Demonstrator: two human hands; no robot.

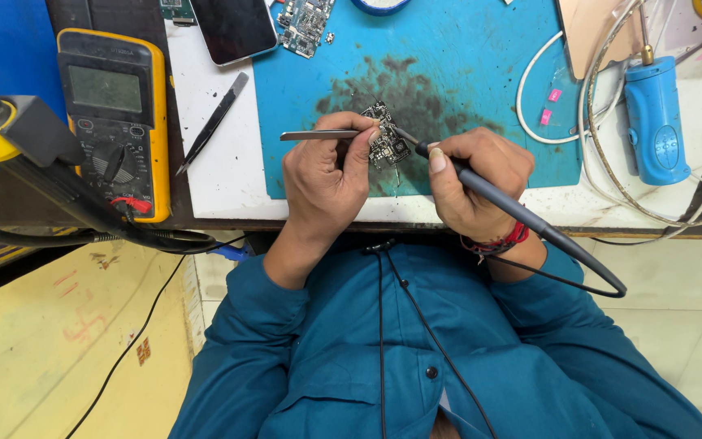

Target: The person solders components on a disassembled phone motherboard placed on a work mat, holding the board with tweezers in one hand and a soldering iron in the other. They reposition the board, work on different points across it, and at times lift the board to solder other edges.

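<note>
The left hand (322,175) pinches a pair of metal tweezers (318,135) between thumb and fingers, closed firmly on them, with the tips reaching toward a small circuit board (387,142) that lies on the blue mat (481,65), right over its dark, scorched patch. The right hand (473,183) is wrapped tight around a grey soldering pen (513,213), held like a pencil, its fine tip resting at the upper edge of the board, just beside the tweezer tips. Doing this well seems to call for both wrists braced on the bench edge, the tweezers holding the part or the board steady while the pen tip touches only the one joint, briefly and lightly. The board sits between the two hands, touching or nearly touching both tools, slightly nearer the left fingertips. A yellow meter (115,114) stands well to the left, a spare pair of tweezers (213,122) lies on the white mat, and a phone (233,28) rests at the top edge
</note>
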